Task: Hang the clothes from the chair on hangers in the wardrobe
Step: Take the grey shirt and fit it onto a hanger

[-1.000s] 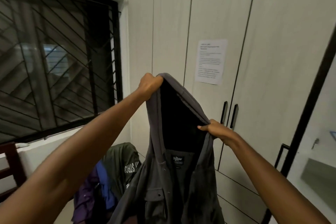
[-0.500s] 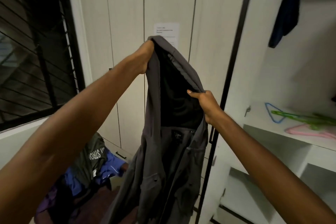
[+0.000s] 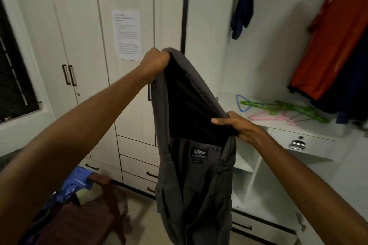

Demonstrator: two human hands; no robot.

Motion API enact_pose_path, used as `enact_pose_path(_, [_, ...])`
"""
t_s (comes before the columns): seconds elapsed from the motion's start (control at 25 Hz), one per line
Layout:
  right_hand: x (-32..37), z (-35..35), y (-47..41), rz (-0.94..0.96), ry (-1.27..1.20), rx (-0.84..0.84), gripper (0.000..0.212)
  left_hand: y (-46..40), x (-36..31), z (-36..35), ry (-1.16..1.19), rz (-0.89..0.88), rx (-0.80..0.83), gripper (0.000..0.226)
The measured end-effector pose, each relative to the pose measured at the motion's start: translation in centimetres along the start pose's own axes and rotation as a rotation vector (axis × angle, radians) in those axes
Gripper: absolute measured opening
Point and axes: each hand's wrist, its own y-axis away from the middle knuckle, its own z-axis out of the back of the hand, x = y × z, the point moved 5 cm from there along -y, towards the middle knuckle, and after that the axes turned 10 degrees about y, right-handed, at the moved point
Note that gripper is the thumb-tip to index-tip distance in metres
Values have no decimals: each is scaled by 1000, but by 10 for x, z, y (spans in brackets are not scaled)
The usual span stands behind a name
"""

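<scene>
Both hands hold a grey hooded jacket (image 3: 191, 175) up in front of the open wardrobe (image 3: 209, 26).

The left hand (image 3: 154, 63) has its grip clamped on the top of the hood's rim; the right hand (image 3: 237, 125) pinches the rim lower down, thumb on the inside, so the black-lined hood gapes open and the body of the jacket hangs between the arms. On the wardrobe shelf (image 3: 278, 125), near its front edge, lie green hangers (image 3: 288, 108), a pink hanger (image 3: 272, 118) and a blue hanger (image 3: 242, 103). An orange garment (image 3: 334, 36) hangs above the shelf. At lower left, a wooden chair (image 3: 99, 205) carries blue clothes (image 3: 73, 187).
</scene>
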Motion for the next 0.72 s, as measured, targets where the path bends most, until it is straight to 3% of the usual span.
enact_pose_path(0.08, [-27, 24, 24, -6, 193, 11, 54, 13, -7, -47, 36, -10, 38, 49])
enact_pose_path(0.2, [-71, 69, 44, -110, 356, -136, 60, 28, -19, -110, 124, -40, 109, 32])
enact_pose_path(0.4, [-137, 125, 76, -170, 264, -300, 41, 33, -43, -188, 373, -5, 129, 19])
enact_pose_path(0.6, [-181, 132, 90, -116, 131, -225, 47, 12, -58, -250, 560, 15, 83, 5])
enact_pose_path(0.72, [-201, 159, 69, -120, 63, -380, 30, -17, -60, -288, 618, 5, 50, 12])
